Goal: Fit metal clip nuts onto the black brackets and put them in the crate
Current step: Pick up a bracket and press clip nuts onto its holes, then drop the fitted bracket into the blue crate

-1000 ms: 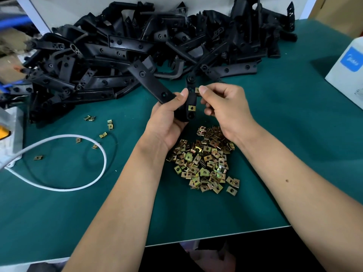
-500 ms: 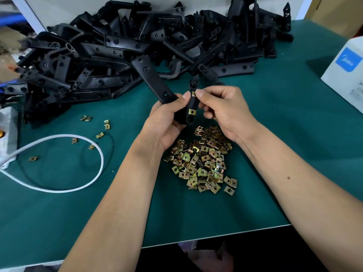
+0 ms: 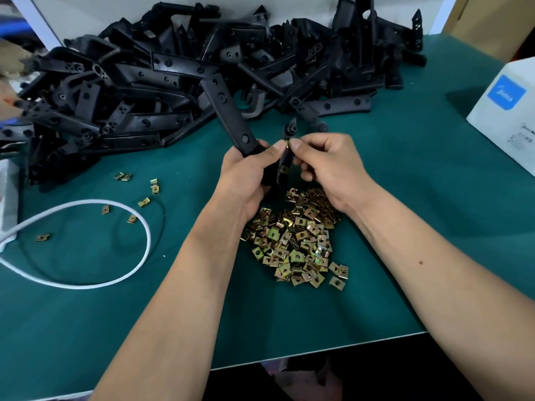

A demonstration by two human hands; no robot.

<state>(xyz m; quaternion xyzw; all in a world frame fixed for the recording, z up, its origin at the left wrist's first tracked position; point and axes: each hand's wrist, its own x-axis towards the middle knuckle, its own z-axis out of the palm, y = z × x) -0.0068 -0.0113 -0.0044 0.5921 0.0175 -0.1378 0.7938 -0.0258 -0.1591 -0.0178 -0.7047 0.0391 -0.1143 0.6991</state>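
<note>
My left hand (image 3: 247,172) grips a black bracket (image 3: 228,114) above the table's middle, its long arm pointing up and left. A brass clip nut (image 3: 285,169) sits on the bracket's short arm. My right hand (image 3: 327,166) pinches a second clip nut (image 3: 287,144) against the upper part of that short arm, thumb tips of both hands meeting there. A heap of loose clip nuts (image 3: 295,241) lies on the green mat just below my hands. No crate is in view.
A big pile of black brackets (image 3: 173,82) fills the back of the green table (image 3: 405,212). A few stray clip nuts (image 3: 155,186) and a white cable loop (image 3: 115,273) lie at left. A white box (image 3: 509,111) stands at the right edge.
My right hand has brought the second clip nut in against the bracket's short arm, and my thumbs have closed together on it. The bracket has stayed in my left hand.
</note>
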